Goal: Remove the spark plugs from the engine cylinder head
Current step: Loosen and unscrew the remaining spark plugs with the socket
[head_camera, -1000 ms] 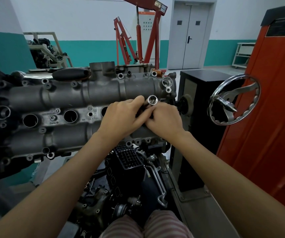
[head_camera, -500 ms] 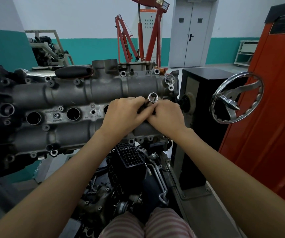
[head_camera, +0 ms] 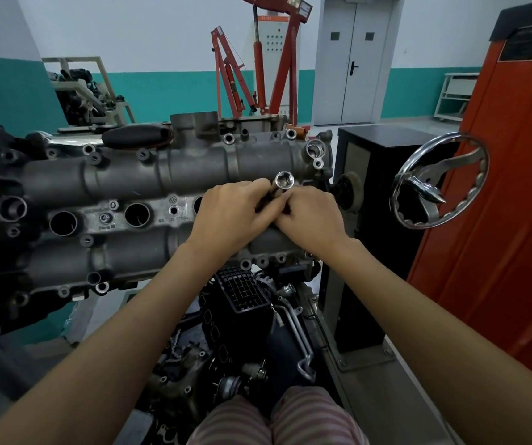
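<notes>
The grey engine cylinder head lies across the view on a stand, with round spark plug wells open along its middle. A chrome socket sticks up from between my hands near the head's right end, its hollow end facing up. My left hand and my right hand meet around the socket's lower part, fingers curled on it. The tool's lower end and the well beneath it are hidden by my hands. No spark plug shows.
A chrome handwheel juts out at right from a black stand column, beside an orange cabinet. A red engine crane stands behind. Black engine parts sit below the head, above my striped trousers.
Both hands stay clasped on the socket at the same spot; only the view has shifted slightly.
</notes>
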{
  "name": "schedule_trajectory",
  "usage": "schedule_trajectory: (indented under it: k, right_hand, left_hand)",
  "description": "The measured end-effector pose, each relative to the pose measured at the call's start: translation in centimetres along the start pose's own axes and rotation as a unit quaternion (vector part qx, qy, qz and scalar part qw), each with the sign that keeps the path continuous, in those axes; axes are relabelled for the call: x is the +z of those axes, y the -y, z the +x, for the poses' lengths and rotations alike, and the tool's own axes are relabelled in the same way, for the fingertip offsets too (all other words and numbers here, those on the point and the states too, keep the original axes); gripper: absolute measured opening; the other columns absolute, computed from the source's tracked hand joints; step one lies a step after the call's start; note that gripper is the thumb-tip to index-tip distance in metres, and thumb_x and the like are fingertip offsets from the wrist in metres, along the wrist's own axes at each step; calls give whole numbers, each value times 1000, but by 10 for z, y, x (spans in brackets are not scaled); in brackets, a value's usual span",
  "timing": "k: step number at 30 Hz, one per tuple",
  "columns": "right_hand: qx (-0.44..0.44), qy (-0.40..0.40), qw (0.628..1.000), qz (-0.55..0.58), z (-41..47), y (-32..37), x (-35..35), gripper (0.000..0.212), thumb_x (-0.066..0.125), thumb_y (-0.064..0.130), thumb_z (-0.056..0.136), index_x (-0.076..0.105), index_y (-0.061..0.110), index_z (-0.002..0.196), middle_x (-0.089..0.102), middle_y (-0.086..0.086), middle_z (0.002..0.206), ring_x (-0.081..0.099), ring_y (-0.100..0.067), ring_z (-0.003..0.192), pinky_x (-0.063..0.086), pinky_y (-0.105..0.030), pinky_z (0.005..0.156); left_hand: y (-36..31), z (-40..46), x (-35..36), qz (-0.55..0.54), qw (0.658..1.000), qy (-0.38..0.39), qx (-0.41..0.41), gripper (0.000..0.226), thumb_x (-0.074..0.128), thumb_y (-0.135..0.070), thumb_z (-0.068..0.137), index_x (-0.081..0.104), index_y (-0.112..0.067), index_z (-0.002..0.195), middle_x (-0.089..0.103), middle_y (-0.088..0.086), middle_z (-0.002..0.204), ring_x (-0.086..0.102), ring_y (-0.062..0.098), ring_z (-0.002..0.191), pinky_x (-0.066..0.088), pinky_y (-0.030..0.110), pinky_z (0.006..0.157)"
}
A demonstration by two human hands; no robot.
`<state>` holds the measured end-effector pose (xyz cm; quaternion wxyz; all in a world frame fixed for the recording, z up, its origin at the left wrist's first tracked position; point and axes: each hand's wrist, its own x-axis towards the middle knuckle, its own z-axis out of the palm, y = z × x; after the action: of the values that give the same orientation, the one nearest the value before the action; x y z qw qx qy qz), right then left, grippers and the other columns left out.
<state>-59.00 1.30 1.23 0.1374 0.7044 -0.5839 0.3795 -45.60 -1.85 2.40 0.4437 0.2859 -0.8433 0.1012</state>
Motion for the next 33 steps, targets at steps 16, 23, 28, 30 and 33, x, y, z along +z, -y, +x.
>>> schedule_trajectory:
  k: [16, 23, 28, 30, 33]
  right_hand:
    - [8, 18, 1000, -20, 0, 0, -1, 17, 55, 24, 84, 47, 22, 68, 45, 10, 55, 37, -10, 52, 21, -24, 47]
    - [21, 39, 997, -57, 4, -1, 3, 18, 48, 38, 83, 48, 21, 79, 56, 6, 68, 51, -14, 61, 31, -27, 50]
    - [-5, -15, 1000, 2, -1, 1, 0, 23, 46, 33, 78, 62, 19, 70, 59, 4, 64, 39, -8, 58, 20, -17, 48]
    - [5, 3, 1000, -9, -1, 0, 0, 18, 47, 32, 79, 59, 20, 73, 50, 9, 61, 42, -11, 57, 25, -19, 48]
    - [24, 33, 998, -50, 3, -2, 3, 14, 48, 31, 83, 48, 17, 84, 49, 10, 64, 51, -15, 58, 37, -28, 52]
  left_hand:
    - [-1, 0, 0, -6, 1000, -4, 16, 53, 34, -51, 87, 60, -5, 84, 61, 5, 72, 57, 26, 58, 45, 37, 48]
    - [-1, 1, 1, -8, 1000, -5, 7, 39, 41, -40, 86, 55, -6, 73, 56, 4, 58, 52, 27, 48, 32, 27, 43]
    - [2, 1, 0, -14, 1000, 3, 1, 56, 37, -54, 85, 60, -5, 73, 59, 6, 59, 55, 25, 53, 40, 34, 47]
    - [0, 1, -1, -15, 1000, 6, 5, 54, 35, -53, 85, 57, -5, 78, 58, 5, 63, 54, 24, 55, 42, 35, 48]
    - [-2, 0, -2, -17, 1000, 6, 6, 40, 37, -44, 83, 51, -7, 79, 54, 1, 63, 50, 23, 52, 37, 29, 45]
